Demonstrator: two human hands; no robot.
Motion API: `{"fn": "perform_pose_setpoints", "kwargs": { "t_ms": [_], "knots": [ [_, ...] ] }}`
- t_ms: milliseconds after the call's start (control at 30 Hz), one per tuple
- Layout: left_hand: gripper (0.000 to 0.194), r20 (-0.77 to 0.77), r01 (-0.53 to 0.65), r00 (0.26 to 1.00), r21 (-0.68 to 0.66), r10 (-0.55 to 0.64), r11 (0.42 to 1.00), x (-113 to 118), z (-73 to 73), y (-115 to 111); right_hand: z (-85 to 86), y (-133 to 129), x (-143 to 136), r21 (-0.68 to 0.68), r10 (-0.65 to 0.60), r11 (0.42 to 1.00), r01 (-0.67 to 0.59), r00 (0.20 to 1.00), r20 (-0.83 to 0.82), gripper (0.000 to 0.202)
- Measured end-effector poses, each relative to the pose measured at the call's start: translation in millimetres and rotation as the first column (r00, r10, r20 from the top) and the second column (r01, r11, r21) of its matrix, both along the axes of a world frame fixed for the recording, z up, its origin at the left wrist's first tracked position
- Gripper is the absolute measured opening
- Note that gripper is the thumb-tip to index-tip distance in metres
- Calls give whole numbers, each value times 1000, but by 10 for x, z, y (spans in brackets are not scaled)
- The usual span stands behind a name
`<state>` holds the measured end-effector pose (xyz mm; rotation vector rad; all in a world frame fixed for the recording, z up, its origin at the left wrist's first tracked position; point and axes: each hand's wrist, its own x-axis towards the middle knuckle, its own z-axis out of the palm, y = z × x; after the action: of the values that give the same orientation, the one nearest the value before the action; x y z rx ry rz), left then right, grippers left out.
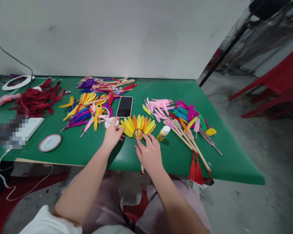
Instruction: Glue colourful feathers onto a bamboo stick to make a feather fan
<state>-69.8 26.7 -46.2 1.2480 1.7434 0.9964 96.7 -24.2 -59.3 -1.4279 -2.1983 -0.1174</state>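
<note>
A fan of yellow and orange feathers (138, 125) lies spread on the green table, its pale handle (142, 168) reaching the front edge. My right hand (150, 153) rests over the fan's base, fingers apart and touching its centre. At the fan's left edge is my left hand (113, 135), fingers loosely bent and apart, close to the outermost yellow feather. Partly behind that hand sits a small white round dish (110, 122). A yellow glue bottle with a white cap (163, 133) stands just right of the fan.
Behind the fan lies a phone (125, 106). Mixed feathers (84, 109) are heaped left, pink feathers (160, 105) right. Several sticks with red tassels (195, 169) overhang the front edge. Dark red ribbons (39, 99) and a round lid (50, 143) are farther left.
</note>
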Motion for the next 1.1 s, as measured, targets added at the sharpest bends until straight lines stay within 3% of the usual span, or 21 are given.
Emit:
{"fn": "perform_pose_setpoints", "kwargs": {
  "t_ms": [100, 167, 267, 333, 467, 700, 800, 967, 1100],
  "knots": [
    [42, -262, -20, 964, 127, 53, 992, -53, 105, -23, 6, -12, 10, 15, 0, 1000, 0, 1000, -2, 29],
    [37, -466, -3, 873, 282, 140, 959, -106, 191, 38, 9, -23, 17, 17, 0, 1000, 0, 1000, -9, 29],
    [38, -642, 197, 754, 424, 140, 884, -178, 266, 279, 16, -41, 28, 13, 7, 1000, -6, 1000, -15, 29],
    [46, -698, 346, 715, 386, 26, 855, -200, 258, 487, 22, -50, 33, 12, 8, 1000, -8, 1000, -18, 30],
    [53, -783, 432, 610, 200, -121, 879, -188, 166, 758, 29, -53, 36, 11, 3, 1000, -3, 1000, -31, 30],
    [54, -793, 449, 597, 205, -121, 870, -179, 111, 719, 12, -44, 38, 14, 7, 1000, -7, 999, -51, 30],
    [56, -769, 457, 627, 234, -125, 858, -205, 142, 685, 8, -41, 39, 22, 8, 1000, -6, 999, -53, 30],
    [55, -707, 385, 707, 389, 3, 837, -282, 163, 614, 13, -37, 40, 15, 5, 1000, -4, 998, -55, 30],
    [53, -716, 455, 694, 353, -76, 818, -323, 119, 592, 6, -32, 41, 11, 11, 1000, -10, 999, -54, 32]
  ]
}}
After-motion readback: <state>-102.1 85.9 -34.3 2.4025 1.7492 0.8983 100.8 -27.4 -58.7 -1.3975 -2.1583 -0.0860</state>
